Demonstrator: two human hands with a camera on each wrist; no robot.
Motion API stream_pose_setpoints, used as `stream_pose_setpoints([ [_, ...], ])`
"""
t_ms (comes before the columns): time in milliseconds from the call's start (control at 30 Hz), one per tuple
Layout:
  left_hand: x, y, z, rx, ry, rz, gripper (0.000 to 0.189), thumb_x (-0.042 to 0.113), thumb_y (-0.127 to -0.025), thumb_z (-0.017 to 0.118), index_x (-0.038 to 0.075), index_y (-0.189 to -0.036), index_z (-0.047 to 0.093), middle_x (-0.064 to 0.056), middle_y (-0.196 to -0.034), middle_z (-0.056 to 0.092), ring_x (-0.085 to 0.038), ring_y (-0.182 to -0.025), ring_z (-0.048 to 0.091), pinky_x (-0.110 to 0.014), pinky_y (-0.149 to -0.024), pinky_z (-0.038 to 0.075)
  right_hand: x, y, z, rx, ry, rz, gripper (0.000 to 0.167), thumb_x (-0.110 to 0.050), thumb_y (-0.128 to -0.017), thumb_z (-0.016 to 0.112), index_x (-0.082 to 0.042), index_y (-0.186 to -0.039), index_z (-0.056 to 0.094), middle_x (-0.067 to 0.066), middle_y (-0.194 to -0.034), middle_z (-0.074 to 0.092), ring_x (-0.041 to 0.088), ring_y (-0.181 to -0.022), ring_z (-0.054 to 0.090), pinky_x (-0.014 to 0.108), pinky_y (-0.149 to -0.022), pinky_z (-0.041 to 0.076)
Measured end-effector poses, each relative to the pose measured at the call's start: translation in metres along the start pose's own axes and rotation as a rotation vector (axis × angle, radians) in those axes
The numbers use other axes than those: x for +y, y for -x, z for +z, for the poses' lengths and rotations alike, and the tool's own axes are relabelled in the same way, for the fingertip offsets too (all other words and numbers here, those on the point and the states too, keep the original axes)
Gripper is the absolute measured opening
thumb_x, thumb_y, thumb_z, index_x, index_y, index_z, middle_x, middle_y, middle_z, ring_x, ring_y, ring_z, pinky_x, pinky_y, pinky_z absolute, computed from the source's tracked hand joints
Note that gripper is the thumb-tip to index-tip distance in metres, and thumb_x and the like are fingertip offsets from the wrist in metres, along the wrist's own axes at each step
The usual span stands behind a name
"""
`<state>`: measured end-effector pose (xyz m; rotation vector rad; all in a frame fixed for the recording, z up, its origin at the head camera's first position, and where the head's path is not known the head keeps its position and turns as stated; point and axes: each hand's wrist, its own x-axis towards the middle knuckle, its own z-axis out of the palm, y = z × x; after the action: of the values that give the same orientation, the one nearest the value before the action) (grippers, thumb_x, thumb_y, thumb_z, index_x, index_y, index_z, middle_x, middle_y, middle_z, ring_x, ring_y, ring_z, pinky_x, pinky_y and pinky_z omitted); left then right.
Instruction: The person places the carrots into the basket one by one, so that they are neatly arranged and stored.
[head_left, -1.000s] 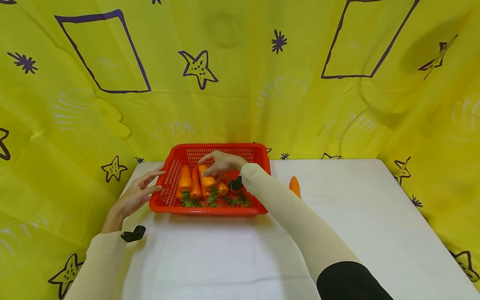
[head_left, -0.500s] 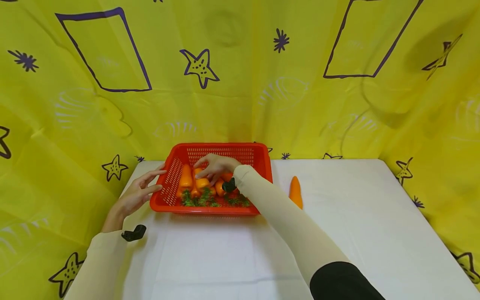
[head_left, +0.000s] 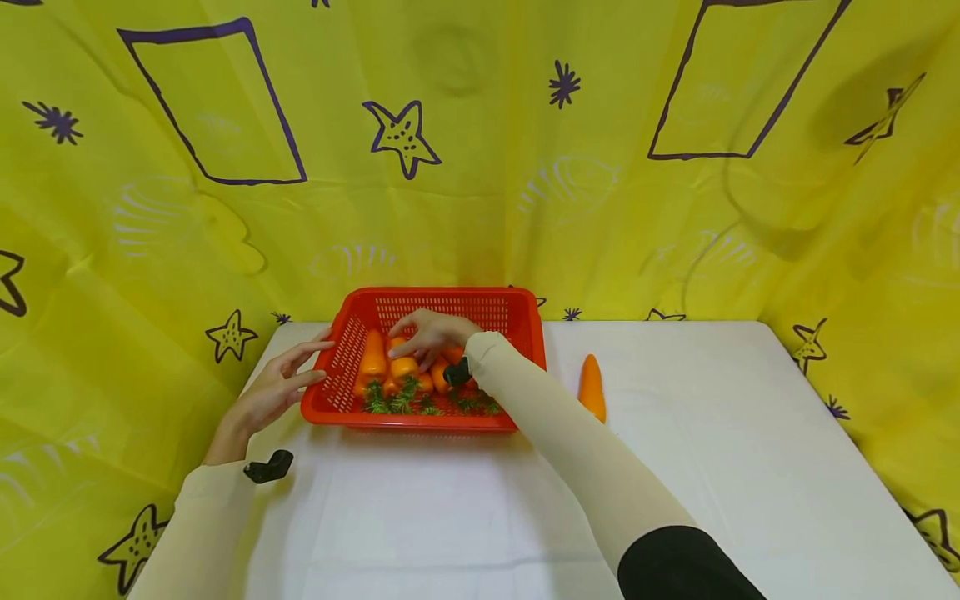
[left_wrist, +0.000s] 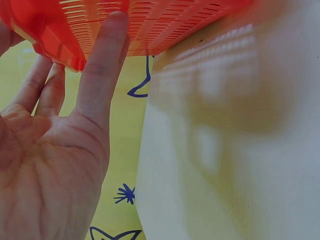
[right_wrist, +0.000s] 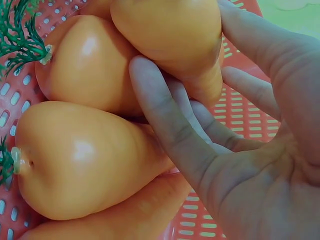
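A red plastic basket (head_left: 420,422) holds several orange toy carrots (head_left: 372,358) with green leafy tops (head_left: 375,400). My right hand (head_left: 433,331) reaches down inside the basket. Its thumb and fingers are bent round one carrot (right_wrist: 170,30), which lies on top of others in the right wrist view. Two more carrots (right_wrist: 85,160) lie below it there, side by side. My left hand (head_left: 272,389) rests against the basket's left side with extended fingers. In the left wrist view, one straight digit (left_wrist: 102,65) presses the slotted wall from outside, and other fingers touch near the rim.
A single carrot (head_left: 592,390) lies on the white tabletop (head_left: 697,433), right of the basket and partly hidden by the right forearm. The yellow patterned curtain (head_left: 480,217) stands close behind the basket and along both sides.
My right hand has shifted left inside the basket with its carrot, then stayed nearly still. More of the loose carrot on the table shows past the forearm. My left hand has kept its place.
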<state>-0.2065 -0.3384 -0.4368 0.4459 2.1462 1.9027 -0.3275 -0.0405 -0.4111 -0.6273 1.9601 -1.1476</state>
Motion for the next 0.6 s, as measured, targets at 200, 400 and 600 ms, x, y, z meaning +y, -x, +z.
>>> stream_pose_setpoints([
  [200, 0.001, -0.001, 0.0, -0.006, -0.011, 0.004, 0.05, 0.003, -0.105, 0.053, -0.001, -0.153, 0.039, -0.004, -0.173, 0.007, -0.011, -0.145, 0.032, -0.029, -0.094, 0.055, -0.002, 0.005, -0.002, -0.011, 0.023, -0.001, 0.064, -0.024, -0.096, 0.074, -0.009, -0.152, 0.048, 0.012, -0.128, 0.064, 0.03, -0.098, 0.071, 0.041, -0.079, 0.062],
  [400, 0.002, -0.002, 0.0, -0.007, -0.011, -0.004, 0.05, 0.003, -0.105, 0.053, 0.0, -0.153, 0.04, -0.004, -0.173, 0.007, -0.037, -0.154, 0.014, -0.029, -0.094, 0.055, -0.005, 0.015, -0.006, -0.025, 0.092, -0.009, 0.068, -0.025, -0.096, 0.074, -0.011, -0.155, 0.043, 0.017, -0.13, 0.063, 0.032, -0.093, 0.072, 0.041, -0.078, 0.062],
  [600, 0.001, -0.001, 0.001, 0.001, -0.022, -0.016, 0.05, 0.004, -0.105, 0.054, 0.001, -0.154, 0.04, -0.003, -0.174, 0.007, -0.038, -0.153, 0.014, -0.03, -0.094, 0.055, -0.014, 0.038, -0.013, -0.005, 0.323, -0.103, 0.071, -0.03, -0.097, 0.074, -0.011, -0.157, 0.041, 0.024, -0.146, 0.05, 0.036, -0.1, 0.068, 0.041, -0.082, 0.06],
])
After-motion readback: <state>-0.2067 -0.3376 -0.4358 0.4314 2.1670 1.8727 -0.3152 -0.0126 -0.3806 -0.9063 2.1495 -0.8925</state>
